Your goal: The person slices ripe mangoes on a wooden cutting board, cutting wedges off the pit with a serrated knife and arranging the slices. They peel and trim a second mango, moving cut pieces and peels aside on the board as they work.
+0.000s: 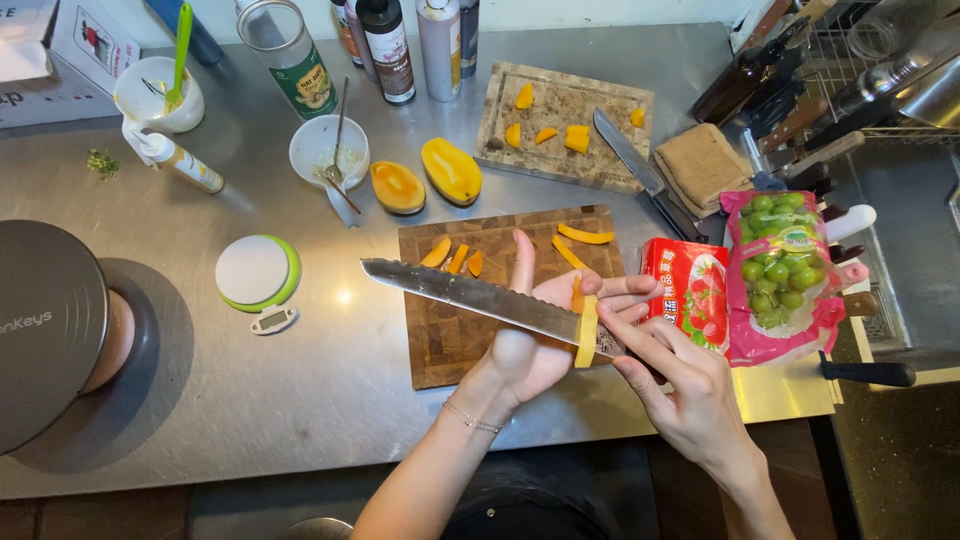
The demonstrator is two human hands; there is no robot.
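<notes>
Over the wooden cutting board (450, 330) at the counter's front edge, both hands are busy; the left hand (535, 345) lies palm-up, fingers spread, cradling a yellow mango strip (586, 330) across its fingers; the right hand (690, 400) is closed round the handle of a long serrated knife (470, 292), forefinger stretched toward the blade, whose edge rests right against that strip, tip pointing off to the left. On the board behind the hands lie several orange slices (458, 258) and a curved peel-like piece (585, 236); just beyond it two mango halves (428, 180) sit on the steel counter (300, 400), beside a white bowl (328, 150) with a spoon in it; further back, a second cutting board (600, 165) carries more mango chunks and a chef's knife (630, 160). To the right, touching each other, a red strawberry carton (690, 285) and a pink bag of green grapes (785, 270); to the left, a small round kitchen scale (258, 272).
</notes>
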